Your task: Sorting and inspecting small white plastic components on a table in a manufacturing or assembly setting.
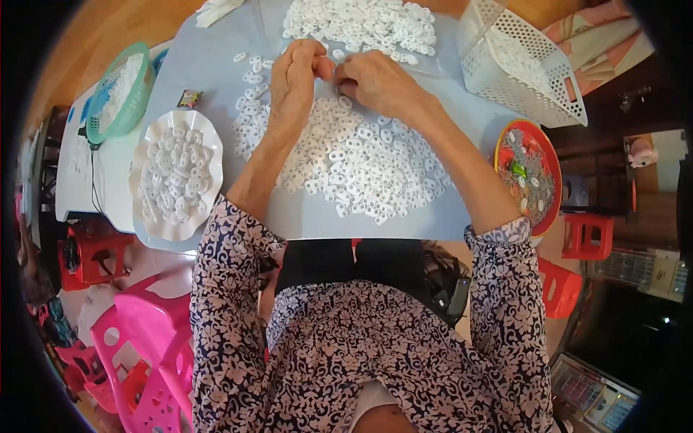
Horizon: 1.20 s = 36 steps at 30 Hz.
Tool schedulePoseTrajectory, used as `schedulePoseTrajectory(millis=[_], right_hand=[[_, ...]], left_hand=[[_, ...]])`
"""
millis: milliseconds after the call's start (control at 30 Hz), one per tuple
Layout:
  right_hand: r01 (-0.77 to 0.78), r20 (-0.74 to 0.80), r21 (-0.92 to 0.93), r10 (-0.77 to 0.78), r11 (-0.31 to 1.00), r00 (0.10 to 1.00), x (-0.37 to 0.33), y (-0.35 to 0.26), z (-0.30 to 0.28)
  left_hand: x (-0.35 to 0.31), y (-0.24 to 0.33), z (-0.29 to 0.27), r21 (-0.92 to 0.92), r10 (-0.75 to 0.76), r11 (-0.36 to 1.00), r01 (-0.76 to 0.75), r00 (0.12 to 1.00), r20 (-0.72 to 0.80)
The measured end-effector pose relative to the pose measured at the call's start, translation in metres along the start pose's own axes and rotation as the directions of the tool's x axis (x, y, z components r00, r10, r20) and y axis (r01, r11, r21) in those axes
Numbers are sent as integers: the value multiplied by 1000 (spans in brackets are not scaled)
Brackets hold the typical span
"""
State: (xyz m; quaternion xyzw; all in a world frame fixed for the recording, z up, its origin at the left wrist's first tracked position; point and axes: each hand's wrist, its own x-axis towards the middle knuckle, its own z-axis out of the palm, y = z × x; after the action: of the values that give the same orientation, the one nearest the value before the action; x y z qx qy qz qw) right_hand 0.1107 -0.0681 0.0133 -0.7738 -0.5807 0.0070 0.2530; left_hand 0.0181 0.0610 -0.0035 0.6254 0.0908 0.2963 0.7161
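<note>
Both hands are raised over the far half of the pale blue-grey table (pixel 209 61), close together with fingers bent inward. The left hand (pixel 294 79) and right hand (pixel 375 81) bring thumb and fingertips near each other; whether either pinches a piece cannot be told.

Small white pieces (pixel 361 166), many showing dark eye-like spots, spread loosely beneath the hands and toward the body, with stragglers left of the left hand. A denser white heap (pixel 361 25) lies just beyond the hands.

Left of the left hand, a small wrapper (pixel 190 98) bears colourful printing, too small to read. Nearer the body on that side stands a wavy-rimmed plate (pixel 170 232) full of white pieces; farther left, a green basket (pixel 143 94) holds white contents.

Right of the right hand, a white perforated basket (pixel 498 94) contains more white bits. Nearer the body sits a red tray (pixel 557 180) of mixed coloured items.
</note>
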Motion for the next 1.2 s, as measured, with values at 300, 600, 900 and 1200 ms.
schedulePoseTrajectory(millis=[300,600,900,1200], right_hand=[[-103,127,-16,104,995,986,3,-4,-7],[-167,-156,638,338,752,928,-31,12,-20],[-201,-68,584,294,786,953,-42,2,-27],[-179,-227,496,326,850,918,-49,2,-16]], left_hand=[[0,1,0,43,19,999,-20,999,29],[-9,1,10,355,-101,935,-27,937,336],[-18,2,14,276,-154,961,32,889,432],[-19,-7,18,259,-60,964,-54,909,413]])
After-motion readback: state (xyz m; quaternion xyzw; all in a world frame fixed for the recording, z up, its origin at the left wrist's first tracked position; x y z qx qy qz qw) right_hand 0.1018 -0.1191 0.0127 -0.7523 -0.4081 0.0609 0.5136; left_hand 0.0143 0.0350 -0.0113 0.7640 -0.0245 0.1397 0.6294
